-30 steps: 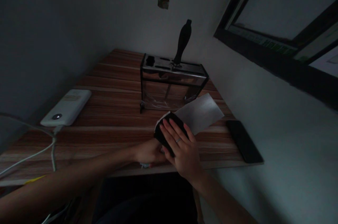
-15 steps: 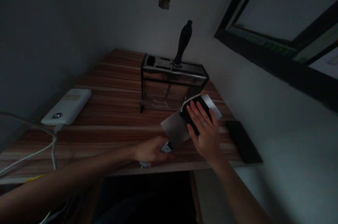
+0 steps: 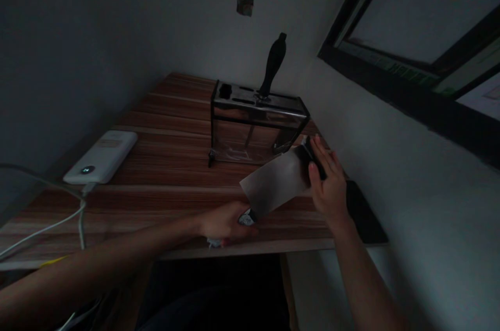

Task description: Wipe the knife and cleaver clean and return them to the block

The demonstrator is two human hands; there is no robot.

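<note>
My left hand (image 3: 226,223) is wrapped round the handle of a kitchen cleaver (image 3: 275,182) close to the table's front edge. A pale patterned wrapping shows on the handle. The broad blade points away to the right, its flat face up. At the blade's far end, my right hand (image 3: 330,180) presses a black cleaning pad (image 3: 307,150) with a pale edge against the metal, fingers laid over it. Just behind the blade stands a knife block (image 3: 258,112) with clear sides and a slotted metal top. One black-handled tool (image 3: 274,63) stands upright in it.
On the left of the wood-grain table (image 3: 167,138) lies a white power bank (image 3: 101,156) with cables (image 3: 81,216) plugged in. A black phone-like slab (image 3: 365,214) lies at the right edge, partly behind my right wrist. Walls close in behind and on the right.
My right hand has slid the black pad along the blade to the right, toward its far end, uncovering the middle of the blade. My left hand keeps its hold on the handle.
</note>
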